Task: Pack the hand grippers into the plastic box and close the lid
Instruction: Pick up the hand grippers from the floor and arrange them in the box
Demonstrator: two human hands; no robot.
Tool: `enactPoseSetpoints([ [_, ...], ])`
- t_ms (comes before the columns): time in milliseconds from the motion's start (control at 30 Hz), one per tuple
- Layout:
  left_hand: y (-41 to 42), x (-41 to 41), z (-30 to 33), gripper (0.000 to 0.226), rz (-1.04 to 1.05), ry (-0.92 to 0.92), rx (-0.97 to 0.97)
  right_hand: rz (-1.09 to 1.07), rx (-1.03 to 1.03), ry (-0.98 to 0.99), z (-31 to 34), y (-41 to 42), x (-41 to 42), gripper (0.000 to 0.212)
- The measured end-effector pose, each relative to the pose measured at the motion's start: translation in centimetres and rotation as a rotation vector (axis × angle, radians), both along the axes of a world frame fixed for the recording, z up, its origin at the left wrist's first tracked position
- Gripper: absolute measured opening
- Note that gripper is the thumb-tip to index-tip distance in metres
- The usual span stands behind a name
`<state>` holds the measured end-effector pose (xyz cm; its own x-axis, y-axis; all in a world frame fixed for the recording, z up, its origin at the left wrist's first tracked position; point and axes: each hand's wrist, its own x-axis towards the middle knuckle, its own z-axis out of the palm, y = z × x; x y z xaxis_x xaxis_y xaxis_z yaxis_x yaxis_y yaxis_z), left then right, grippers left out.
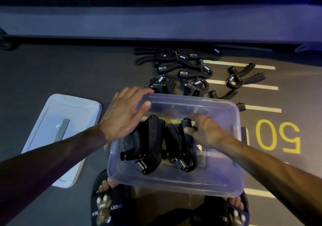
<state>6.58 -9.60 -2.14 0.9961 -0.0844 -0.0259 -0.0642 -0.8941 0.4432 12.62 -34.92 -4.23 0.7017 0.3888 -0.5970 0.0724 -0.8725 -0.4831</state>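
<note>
Presently, step: hand grippers were being set into the plastic box [176, 182], which sat on the floor.
Left hand [125, 111]: fingers spread flat over the box's far-left rim, steadying it.
Right hand [203, 131]: inside the box, pinching a gripper handle [186, 123].
Packed grippers [153, 147]: a few, standing side by side.
Loose grippers [183, 67]: many, beyond the box.
Lid [59, 130]: off, left of the box.
Advice: probably nest handles parallel, springs one way, below the rim.
Writing: yellow "50" [278, 135] on the floor; "EVERY" on a slipper [115, 206].
</note>
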Motion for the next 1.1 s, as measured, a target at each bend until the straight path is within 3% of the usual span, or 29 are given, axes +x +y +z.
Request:
enactPoseSetpoints([
  [167,-0.1,0.0,0.0,0.044,0.001,-0.003,-0.008,-0.042,0.002,0.027,-2.0,0.1,-0.4,0.030],
  [467,0.0,0.0,-0.1,0.044,0.001,-0.011,-0.013,-0.027,-0.052,0.032,-2.7,-0.5,-1.4,0.071],
  [667,0.0,0.0,-0.1,0.043,-0.001,-0.023,-0.007,-0.107,-0.082,0.239,-2.2,-0.6,-2.8,0.017],
  [900,-0.1,0.0,-0.1,0.043,0.004,-0.022,-0.003,-0.021,-0.135,0.219,-2.4,-0.3,-3.9,0.008],
  [1100,-0.1,0.0,-0.1,0.043,0.003,-0.031,0.007,0.077,-0.180,0.106,-3.0,-0.6,-4.2,0.015],
])
